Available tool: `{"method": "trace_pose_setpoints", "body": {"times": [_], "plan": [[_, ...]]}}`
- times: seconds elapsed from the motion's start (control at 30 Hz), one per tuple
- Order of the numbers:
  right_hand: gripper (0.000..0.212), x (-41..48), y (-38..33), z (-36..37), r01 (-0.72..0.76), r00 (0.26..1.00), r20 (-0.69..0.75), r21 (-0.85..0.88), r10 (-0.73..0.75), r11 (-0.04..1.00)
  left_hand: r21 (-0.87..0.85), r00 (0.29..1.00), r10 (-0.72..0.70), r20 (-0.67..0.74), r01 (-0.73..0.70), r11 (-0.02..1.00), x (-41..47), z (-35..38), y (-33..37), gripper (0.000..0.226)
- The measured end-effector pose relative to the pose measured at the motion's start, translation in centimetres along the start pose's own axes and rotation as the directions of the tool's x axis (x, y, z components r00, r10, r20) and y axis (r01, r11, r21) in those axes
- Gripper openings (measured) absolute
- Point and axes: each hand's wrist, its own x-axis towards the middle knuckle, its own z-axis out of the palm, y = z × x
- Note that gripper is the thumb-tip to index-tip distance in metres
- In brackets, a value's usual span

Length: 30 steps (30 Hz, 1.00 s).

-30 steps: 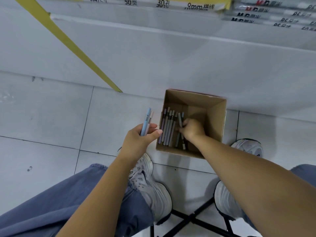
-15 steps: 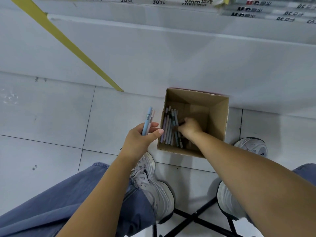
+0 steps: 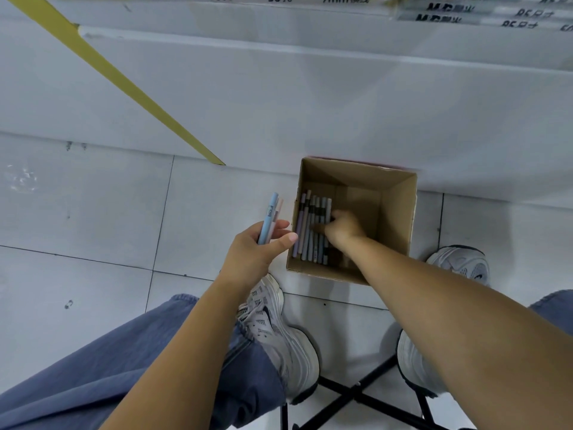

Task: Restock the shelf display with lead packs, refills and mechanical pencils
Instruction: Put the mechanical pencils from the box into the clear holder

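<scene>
An open cardboard box (image 3: pixel 400 212) stands on the floor against the shelf base. Along its left side lies a row of several mechanical pencils (image 3: pixel 307 231) in grey, blue and lilac. My right hand (image 3: pixel 339 229) is down inside the box, and its thumb and forefinger pinch a pencil at the right end of that row. My left hand (image 3: pixel 254 252) hovers just left of the box. It grips a light blue pencil (image 3: pixel 268 218) and a pink one, both with their ends pointing up and away.
The white shelf base (image 3: pixel 310 97) runs across the back, with a yellow strip (image 3: pixel 124 85) slanting down it. Packaged stock with printed labels (image 3: pixel 449 13) lies on the shelf above. My shoes (image 3: pixel 279 333) and a black stool frame (image 3: pixel 356 395) are below on the white floor tiles.
The pencil that stood askew under my right hand now lies in line with the row. My right hand has shifted slightly left in the box. My left hand keeps its two pencils.
</scene>
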Motion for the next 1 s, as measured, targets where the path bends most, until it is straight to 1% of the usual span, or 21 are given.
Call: {"method": "trace_pose_setpoints", "body": {"times": [0.07, 0.1, 0.17, 0.23, 0.3, 0.33, 0.37, 0.43, 0.53, 0.57, 0.63, 0.73, 0.8, 0.87, 0.93, 1.0], "plan": [[0.024, -0.3, -0.3, -0.2, 0.007, 1.000, 0.017, 0.015, -0.007, 1.000, 0.005, 1.000, -0.003, 0.002, 0.003, 1.000, 0.0, 0.0, 0.2, 0.034], [0.025, -0.7, -0.6, -0.4, 0.022, 1.000, 0.019, 0.023, -0.022, 1.000, 0.007, 1.000, -0.003, 0.009, 0.003, 1.000, 0.1, -0.1, 0.3, 0.033], [0.020, -1.7, -1.4, -1.2, 0.089, 0.996, 0.017, 0.041, -0.090, 0.995, 0.021, 1.000, -0.001, 0.027, 0.001, 1.000, 0.0, -0.2, 0.7, 0.032], [0.013, -3.3, -2.7, -2.4, 0.188, 0.981, 0.029, 0.061, -0.189, 0.980, 0.055, 1.000, 0.025, 0.016, -0.026, 0.998, -0.3, -0.3, 1.3, 0.028], [0.012, -5.6, -4.3, -4.3, 0.285, 0.955, 0.061, 0.074, -0.290, 0.956, 0.063, 0.997, 0.081, -0.019, -0.080, 0.995, -0.8, -0.3, 2.3, 0.020], [0.013, -7.0, -5.0, -5.4, 0.324, 0.939, 0.086, 0.095, -0.332, 0.941, 0.039, 0.993, 0.115, -0.031, -0.114, 0.993, -1.3, -0.1, 3.0, 0.017], [0.013, -8.6, -5.8, -6.4, 0.358, 0.922, 0.111, 0.123, -0.371, 0.926, 0.015, 0.987, 0.155, -0.033, -0.154, 0.988, -2.0, 0.1, 3.9, 0.019], [0.012, -12.0, -7.3, -8.4, 0.427, 0.883, 0.132, 0.172, -0.450, 0.888, 0.012, 0.971, 0.239, 0.002, -0.239, 0.971, -3.8, 0.8, 6.0, 0.030], [0.011, -17.2, -9.5, -11.2, 0.527, 0.831, 0.078, 0.210, -0.551, 0.824, -0.064, 0.934, 0.330, 0.140, -0.324, 0.944, -7.1, 1.8, 9.5, 0.031], [0.011, -18.9, -10.2, -12.1, 0.560, 0.811, 0.055, 0.214, -0.582, 0.801, -0.093, 0.916, 0.359, 0.181, -0.347, 0.933, -8.3, 1.9, 10.7, 0.032], [0.010, -22.4, -11.5, -13.9, 0.620, 0.769, 0.023, 0.214, -0.639, 0.755, -0.123, 0.875, 0.432, 0.218, -0.414, 0.902, -10.5, 2.0, 13.1, 0.032], [0.012, -27.4, -13.3, -16.0, 0.703, 0.695, -0.023, 0.232, -0.719, 0.672, -0.065, 0.805, 0.545, 0.234, -0.547, 0.835, -13.8, 1.9, 16.9, 0.025], [0.012, -30.5, -14.8, -17.1, 0.768, 0.630, -0.090, 0.222, -0.771, 0.601, -0.007, 0.734, 0.630, 0.253, -0.650, 0.760, -16.2, 2.0, 19.5, 0.021], [0.012, -33.3, -16.4, -18.2, 0.824, 0.561, -0.156, 0.196, -0.813, 0.531, 0.044, 0.657, 0.710, 0.253, -0.741, 0.670, -18.3, 2.0, 22.3, 0.023], [0.011, -35.8, -18.0, -19.5, 0.867, 0.496, -0.202, 0.169, -0.844, 0.469, 0.074, 0.596, 0.765, 0.245, -0.798, 0.598, -20.5, 1.8, 25.2, 0.023], [0.010, -38.0, -19.7, -20.9, 0.900, 0.436, -0.224, 0.114, -0.871, 0.421, 0.084, 0.552, 0.797, 0.245, -0.831, 0.550, -22.4, 1.5, 27.9, 0.022]]}}
